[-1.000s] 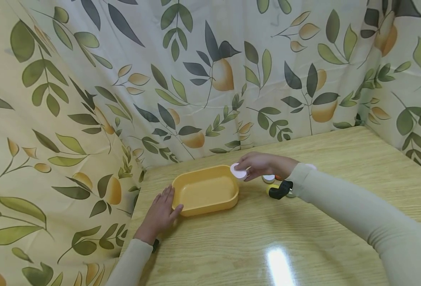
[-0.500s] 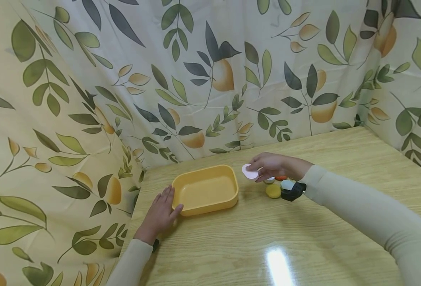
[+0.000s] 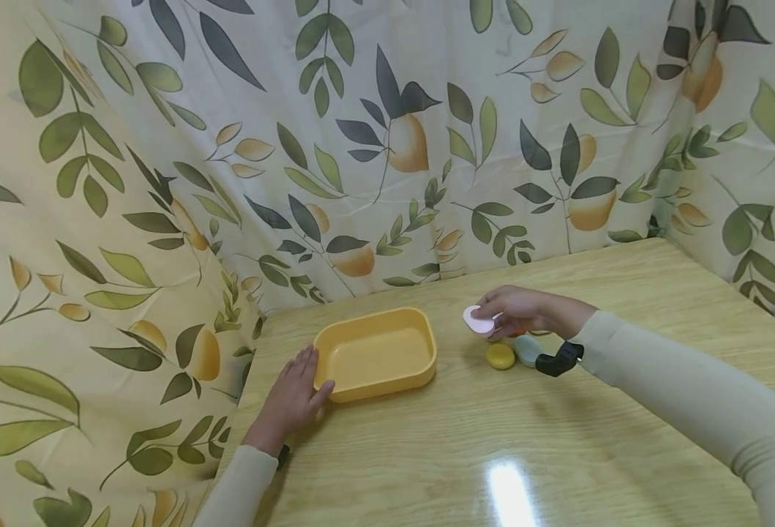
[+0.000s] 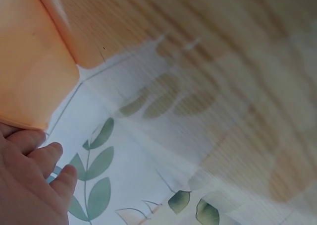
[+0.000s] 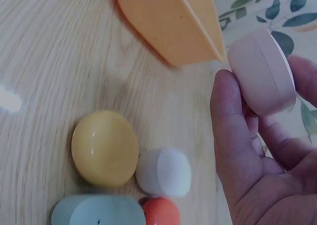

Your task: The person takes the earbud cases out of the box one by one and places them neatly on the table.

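My right hand [image 3: 522, 307] pinches a pale pink round case [image 3: 478, 320] above the table, right of a yellow-orange tray [image 3: 380, 389]. In the right wrist view, thumb and fingers hold the case [image 5: 257, 71] by its sides; a seam runs round it. My left hand [image 3: 293, 399] rests against the tray's left end, its fingers straight along the rim. Nothing lies inside the tray. Below the right hand stand a yellow round case [image 5: 105, 148], a white one [image 5: 163, 172], a blue-green one [image 5: 99, 210] and a red one [image 5: 162, 212], the last two cut off by the frame.
The wooden table [image 3: 387, 461] meets a leaf-and-fruit patterned curtain [image 3: 387, 146] at the back and sides. A bright light reflection [image 3: 511, 490] shows near the front. A black wrist strap [image 3: 560, 360] hangs beside the small cases.
My right hand has moved right, from the tray's right rim to above the small cases, still holding the pink case. The yellow and blue-green cases show more fully. The left hand stays at the tray.
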`<state>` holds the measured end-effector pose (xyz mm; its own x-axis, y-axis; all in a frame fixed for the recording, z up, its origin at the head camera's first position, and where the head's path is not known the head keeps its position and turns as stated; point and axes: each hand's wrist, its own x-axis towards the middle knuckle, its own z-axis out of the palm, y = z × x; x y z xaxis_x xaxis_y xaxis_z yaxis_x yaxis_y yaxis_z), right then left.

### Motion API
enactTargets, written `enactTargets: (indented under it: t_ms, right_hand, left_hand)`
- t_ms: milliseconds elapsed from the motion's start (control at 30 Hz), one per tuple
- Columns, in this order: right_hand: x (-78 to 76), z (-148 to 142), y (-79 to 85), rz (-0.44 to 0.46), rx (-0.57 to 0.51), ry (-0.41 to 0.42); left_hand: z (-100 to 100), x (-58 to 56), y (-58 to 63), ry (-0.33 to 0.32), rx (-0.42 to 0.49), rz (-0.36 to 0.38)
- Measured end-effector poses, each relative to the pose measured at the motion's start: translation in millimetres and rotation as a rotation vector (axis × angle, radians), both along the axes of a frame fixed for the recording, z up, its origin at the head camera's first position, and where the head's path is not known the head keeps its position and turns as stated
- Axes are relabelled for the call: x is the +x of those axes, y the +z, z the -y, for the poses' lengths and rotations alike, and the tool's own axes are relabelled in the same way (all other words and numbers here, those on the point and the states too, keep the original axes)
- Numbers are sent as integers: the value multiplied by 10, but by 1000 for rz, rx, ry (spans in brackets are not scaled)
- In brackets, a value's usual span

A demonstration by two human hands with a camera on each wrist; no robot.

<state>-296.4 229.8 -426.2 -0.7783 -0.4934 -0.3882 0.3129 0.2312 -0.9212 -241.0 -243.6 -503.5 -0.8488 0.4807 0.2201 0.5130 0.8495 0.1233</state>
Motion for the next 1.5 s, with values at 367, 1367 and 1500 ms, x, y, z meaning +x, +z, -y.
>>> enactTargets:
  t_ms: [367, 1367, 1500]
  right_hand:
    - [50, -153, -62, 13, -23, 2]
    - [229, -512, -179, -29, 50, -59]
    - [229, -571, -188, -9, 71, -78]
  left_hand:
    - [39, 72, -104, 27, 14, 12]
    - [124, -126, 36, -22, -4, 11]
    - [111, -113, -16, -21, 7, -4]
